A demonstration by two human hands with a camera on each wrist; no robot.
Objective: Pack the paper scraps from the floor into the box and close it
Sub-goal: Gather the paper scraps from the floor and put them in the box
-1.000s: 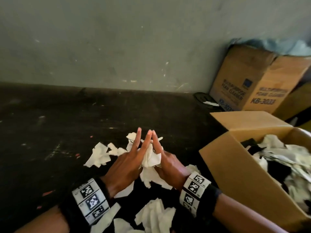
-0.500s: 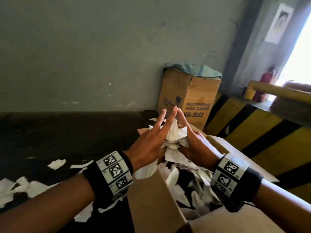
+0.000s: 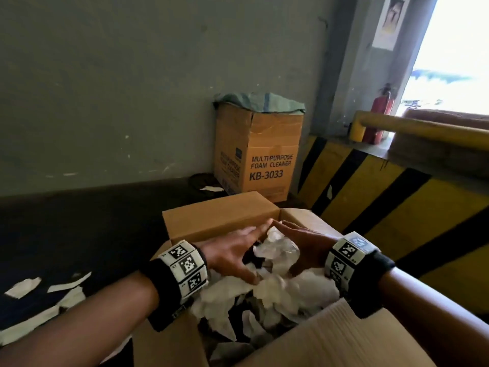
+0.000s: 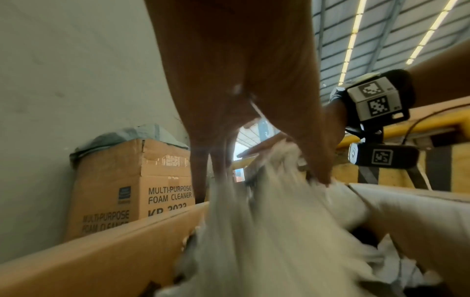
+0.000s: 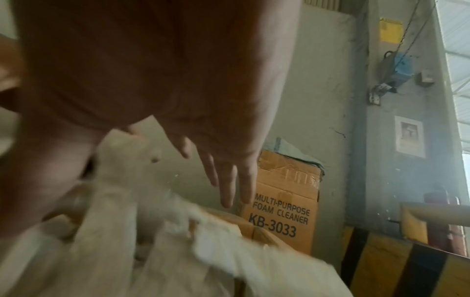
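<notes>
1. In the lower centre of the head view, the left hand [image 3: 232, 256] and right hand [image 3: 304, 250] are over the open box [image 3: 219, 221], with a bunch of paper scraps [image 3: 275, 247] pressed between the 2 palms.
2. Fingers on both hands are straight and splayed, tips meeting in a tent; neither curls round the paper, which is held only by palm pressure from 2 sides.
3. The box already holds a loose heap of scraps; more scraps on the floor [image 3: 23, 287] lie at the lower left of the frame.
4. The scraps look light, soft and crumpled, so they should compress easily but slip out piece by piece. Scooping from both sides, low under the pile, looks safer than pinching.
5. The box flaps [image 3: 352, 337] stand open; judged stiff enough to fold by their free edges.
</notes>
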